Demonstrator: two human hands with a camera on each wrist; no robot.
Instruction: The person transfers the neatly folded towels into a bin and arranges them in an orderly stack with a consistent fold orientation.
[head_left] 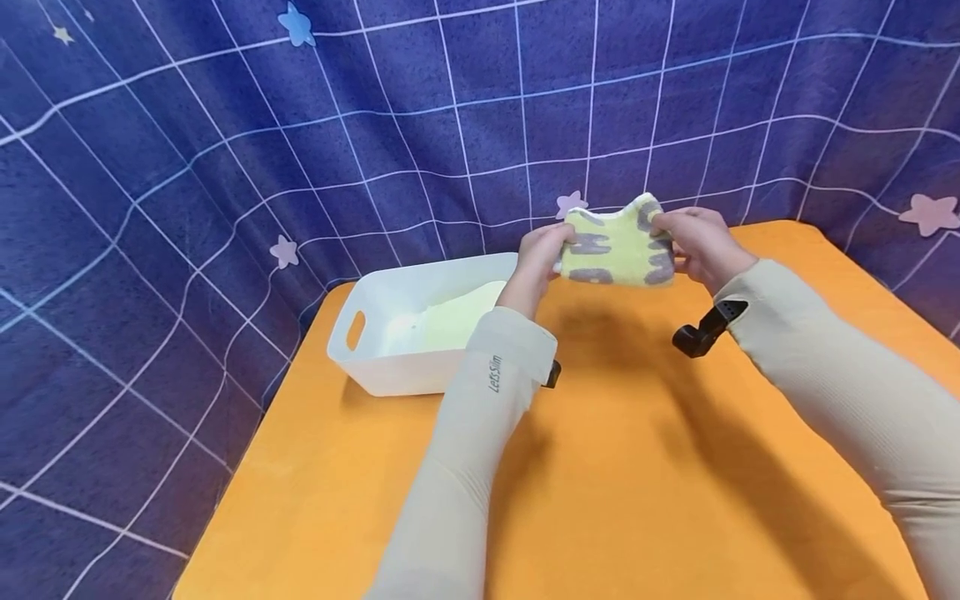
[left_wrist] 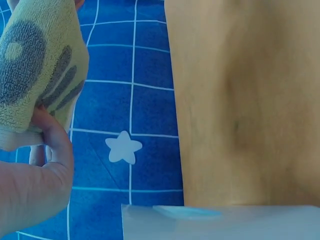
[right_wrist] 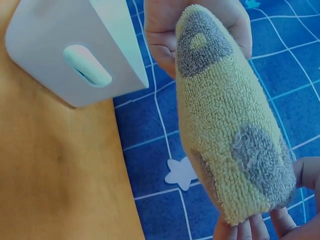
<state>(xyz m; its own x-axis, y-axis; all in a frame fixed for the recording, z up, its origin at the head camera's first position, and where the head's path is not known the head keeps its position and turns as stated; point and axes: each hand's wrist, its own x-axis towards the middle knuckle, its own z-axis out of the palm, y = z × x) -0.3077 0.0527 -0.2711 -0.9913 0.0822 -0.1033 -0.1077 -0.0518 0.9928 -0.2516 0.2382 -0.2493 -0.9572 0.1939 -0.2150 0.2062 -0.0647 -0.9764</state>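
A small folded terry towel (head_left: pixel 618 248), yellow with grey patches and a white edge, is held up above the table between both hands. My left hand (head_left: pixel 538 257) pinches its left side, thumb in front. On the opposite side my right hand (head_left: pixel 705 242) grips the towel, thumb on the near face and fingers behind. The top edge dips between the hands. In the left wrist view the left thumb presses into the towel (left_wrist: pixel 30 65) beside grey stripes. The right wrist view shows the towel (right_wrist: pixel 225 110) end-on, the right fingers under its lower end.
A white plastic bin (head_left: pixel 408 375) with a slot handle stands on the orange table (head_left: pixel 600 467), left of the hands. Pale yellow cloth (head_left: pixel 461 321) lies inside it. Behind the table hangs a blue curtain (head_left: pixel 480 100) with white grid lines and stars.
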